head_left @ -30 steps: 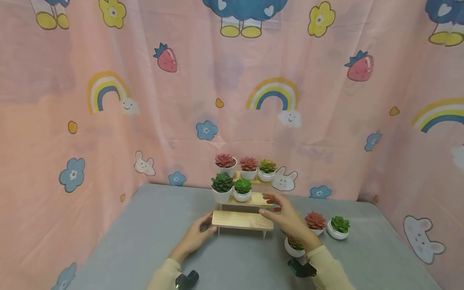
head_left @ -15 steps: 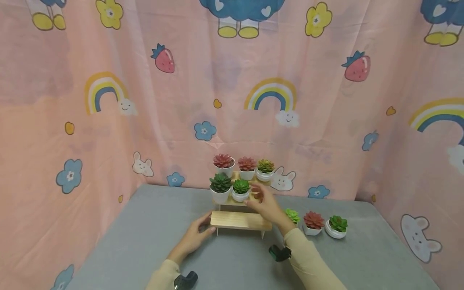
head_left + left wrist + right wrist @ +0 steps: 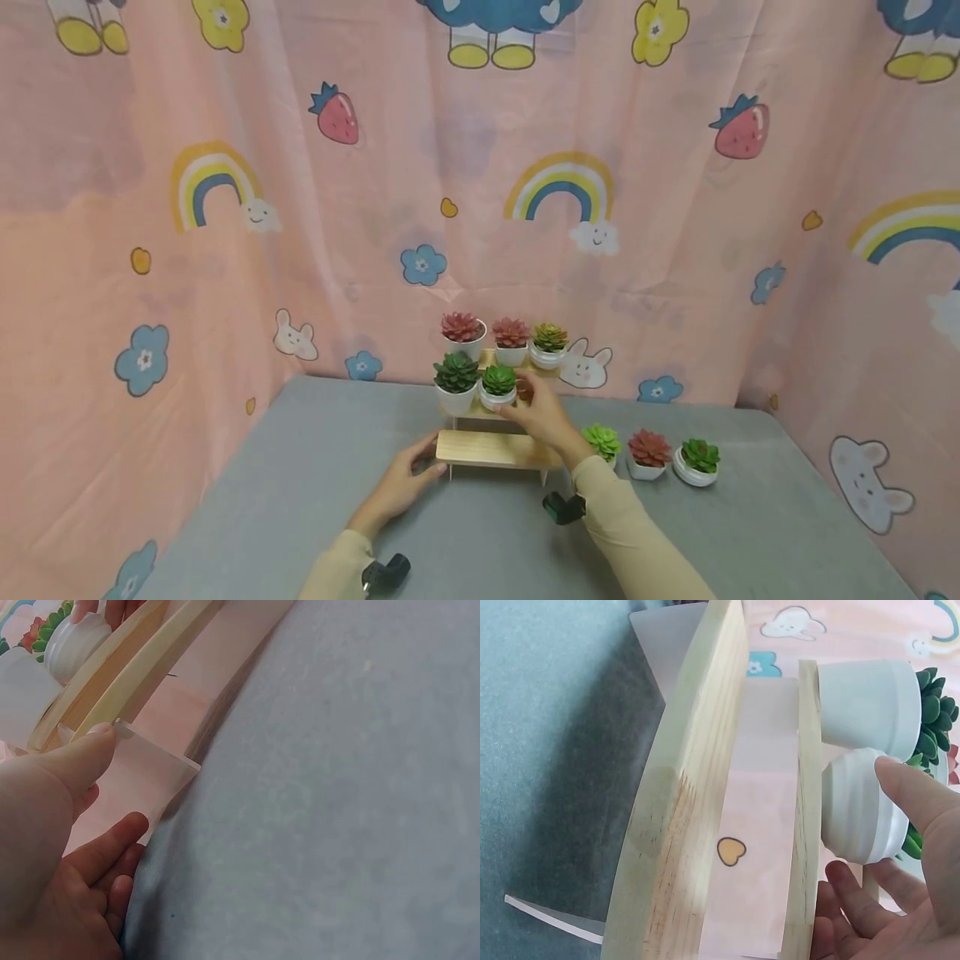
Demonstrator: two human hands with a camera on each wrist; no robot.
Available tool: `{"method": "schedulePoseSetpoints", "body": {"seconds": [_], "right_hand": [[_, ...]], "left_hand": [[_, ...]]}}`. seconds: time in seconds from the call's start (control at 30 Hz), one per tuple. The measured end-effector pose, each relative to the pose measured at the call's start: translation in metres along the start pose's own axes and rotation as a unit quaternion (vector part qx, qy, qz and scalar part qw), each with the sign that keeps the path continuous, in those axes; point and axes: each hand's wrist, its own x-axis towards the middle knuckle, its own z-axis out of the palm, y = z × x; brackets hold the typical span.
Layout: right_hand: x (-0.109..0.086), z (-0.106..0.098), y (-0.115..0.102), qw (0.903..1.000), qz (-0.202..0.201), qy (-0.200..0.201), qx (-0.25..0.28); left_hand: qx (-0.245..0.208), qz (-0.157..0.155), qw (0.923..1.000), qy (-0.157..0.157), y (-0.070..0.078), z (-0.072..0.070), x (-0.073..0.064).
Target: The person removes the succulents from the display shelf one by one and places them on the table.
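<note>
A three-tier wooden display stand (image 3: 491, 448) with pale translucent legs stands on the table. My right hand (image 3: 547, 419) holds a small green succulent (image 3: 498, 379) in a ridged white pot (image 3: 855, 806) on the middle tier, thumb on its front and fingers around its right side. To its left is a dark green succulent (image 3: 455, 372) in a plain white pot. My left hand (image 3: 402, 485) holds the left end of the lowest tier; in the left wrist view its thumb (image 3: 94, 750) touches the board's corner and the other fingers lie by the leg (image 3: 124, 787).
On the top tier are two red succulents (image 3: 462, 327) (image 3: 511, 333) and a yellow-green one (image 3: 550, 337). To the right on the grey table (image 3: 765, 500) stand a bright green succulent (image 3: 602, 440), a red one (image 3: 649, 448) and a green one (image 3: 701, 456). A patterned curtain (image 3: 360, 208) hangs behind.
My right hand has moved left from over the middle tier's right part and closed round the small green succulent's pot. My left hand has stayed at the stand's left end.
</note>
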Motion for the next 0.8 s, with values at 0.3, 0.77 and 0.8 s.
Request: {"method": "schedulePoseSetpoints", "body": {"seconds": [0.3,0.77,0.8], "right_hand": [[0.002,0.004,-0.002,0.9998,0.01,0.01,-0.016],[0.003,0.012,0.004,0.999,-0.001,0.043,0.013],[0.003,0.012,0.005,0.9988,-0.004,0.045,0.016]], "left_hand": [[-0.003,-0.002,1.0,0.002,-0.001,0.001,-0.001],[-0.011,-0.004,0.9999,0.005,-0.003,0.001,0.0],[-0.011,-0.005,0.9999,0.005,-0.002,0.001,0.0]]}}
